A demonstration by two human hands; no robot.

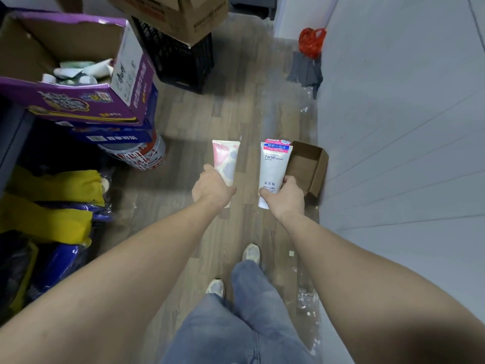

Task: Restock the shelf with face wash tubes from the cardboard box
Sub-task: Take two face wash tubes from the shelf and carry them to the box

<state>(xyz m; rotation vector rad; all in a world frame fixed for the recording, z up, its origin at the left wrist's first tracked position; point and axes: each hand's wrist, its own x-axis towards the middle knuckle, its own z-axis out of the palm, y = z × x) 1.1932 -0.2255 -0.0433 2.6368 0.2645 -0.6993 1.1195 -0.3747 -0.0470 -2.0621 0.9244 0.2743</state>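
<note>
Left hand (213,189) is wrapped around the lower end of a pink-and-white patterned tube (225,161); right hand (284,195) is clamped the same way on a white tube (274,168) printed "Facial cleanser" with a pink band at the top. Both tubes are upright, crimped end up, held apart over the wood-look floor (244,114). No shelf in view, so my read is this is the carry leg.

Advice: grip near the cap end where the tube is stiffest; soft plastic bodies dent and slide if squeezed mid-body. Keep labels facing out for placement.

Source looks like the purple cardboard box (78,98) at upper left, flaps open, more pale tubes (81,72) piled loosely inside. Small empty brown carton (309,166) sits on the floor by the grey wall (393,127): trip risk.
</note>
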